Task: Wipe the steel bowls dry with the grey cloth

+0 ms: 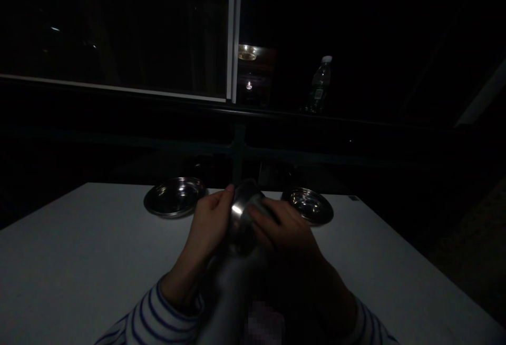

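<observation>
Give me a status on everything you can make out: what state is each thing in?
Left hand: gripping metal vessel
Right hand: against vessel, grip unclear
Metal vessel: held, blurred
Left dish: face up
Right dish: face up
Bottle: upright, capped

A blurred right hand [290,229] hides part of a metal vessel [237,221] and of the bowl [315,208] beyond. Striped sleeves [156,316] run off the lower edge; a bottle [322,77] bears an illegibly small label [318,94].
</observation>
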Available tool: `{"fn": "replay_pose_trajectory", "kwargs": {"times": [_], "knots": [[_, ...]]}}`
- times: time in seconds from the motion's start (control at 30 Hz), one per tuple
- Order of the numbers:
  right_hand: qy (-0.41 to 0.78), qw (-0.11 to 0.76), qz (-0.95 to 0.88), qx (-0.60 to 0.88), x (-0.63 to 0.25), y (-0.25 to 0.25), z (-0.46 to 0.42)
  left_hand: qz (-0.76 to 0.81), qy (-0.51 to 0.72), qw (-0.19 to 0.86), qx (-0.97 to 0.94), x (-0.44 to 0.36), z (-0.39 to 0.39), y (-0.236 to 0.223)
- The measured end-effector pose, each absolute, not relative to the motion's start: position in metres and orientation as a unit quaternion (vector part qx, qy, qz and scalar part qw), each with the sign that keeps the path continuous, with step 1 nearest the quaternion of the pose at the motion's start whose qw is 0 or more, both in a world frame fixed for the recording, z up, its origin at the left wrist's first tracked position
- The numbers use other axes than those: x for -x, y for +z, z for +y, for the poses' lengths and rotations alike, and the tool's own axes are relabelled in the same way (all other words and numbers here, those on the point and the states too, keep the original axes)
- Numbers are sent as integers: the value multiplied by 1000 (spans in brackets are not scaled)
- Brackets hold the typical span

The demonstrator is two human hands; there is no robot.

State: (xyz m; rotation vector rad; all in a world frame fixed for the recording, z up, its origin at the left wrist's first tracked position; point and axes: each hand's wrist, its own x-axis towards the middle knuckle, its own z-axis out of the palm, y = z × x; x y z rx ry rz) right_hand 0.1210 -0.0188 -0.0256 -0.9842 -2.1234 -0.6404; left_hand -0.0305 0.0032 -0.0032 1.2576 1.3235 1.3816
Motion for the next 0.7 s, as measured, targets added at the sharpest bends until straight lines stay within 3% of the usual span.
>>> {"fn": "replay_pose_trajectory", "kwargs": {"times": [0.1,0.3,0.53,0.7], "knots": [[-243,326,-846,346,-116,-30,-23,527,553,411,-497,32,7,-6],[-239,394,-786,413,-132,-26,-14,512,562,467,-452,29,5,-8],[-283,343,-833,328,-118,-23,-29,473,596,501,-412,25,-1,-2],[-230,359,-794,433,-122,-5,-31,467,588,508,-424,28,-5,2]]}}
